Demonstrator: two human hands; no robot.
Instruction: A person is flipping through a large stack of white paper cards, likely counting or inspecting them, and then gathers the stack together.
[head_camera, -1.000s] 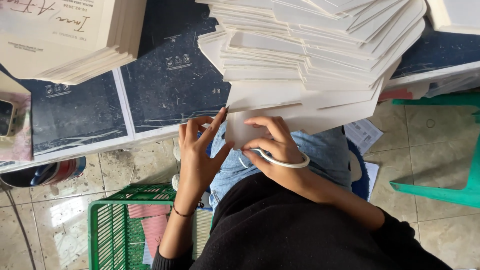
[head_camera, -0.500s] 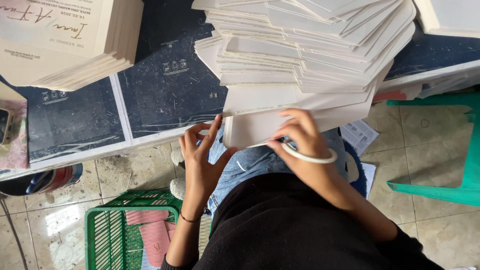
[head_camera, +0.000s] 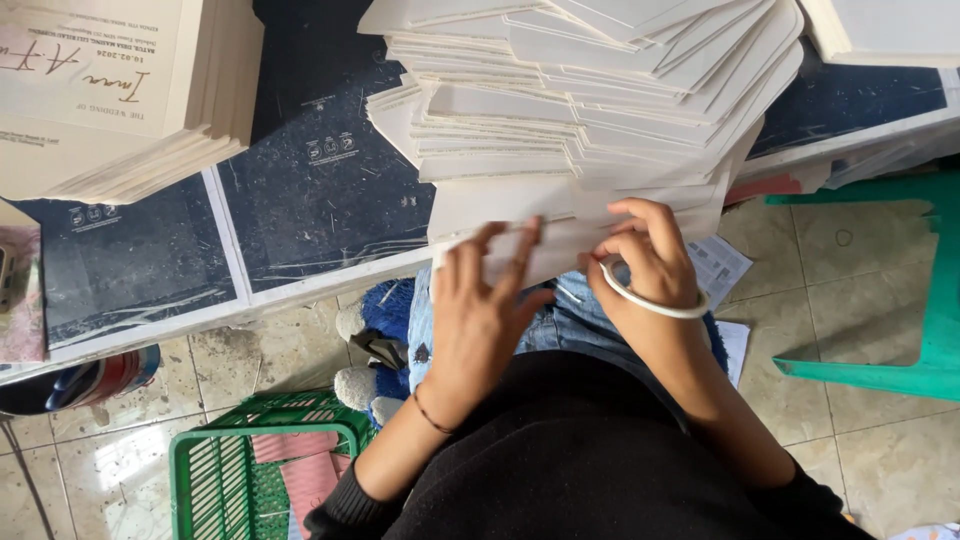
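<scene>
A loose heap of cards (head_camera: 590, 110) fills the upper middle of the frame on the table (head_camera: 300, 210), with a squared stack (head_camera: 110, 90) at upper left. Both hands, left hand (head_camera: 480, 300) and right hand (head_camera: 650, 260), touch the heap's lowest cards at centre. A basket (head_camera: 215, 470) stands on the floor at lower left, a chair (head_camera: 900, 280) at right.

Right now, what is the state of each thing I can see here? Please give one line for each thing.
Left hand: fingers spread, flat on the bottom card.
Right hand: fingers curled on the card's edge, white ring around it.
Bottom card: partly pulled out from under the pile.
Card pile: tall, fanned, untidy.
Printed stack: squared, at the table's left.
Green basket: on the floor, holding pink pieces.
Green chair: on the floor, right.
</scene>
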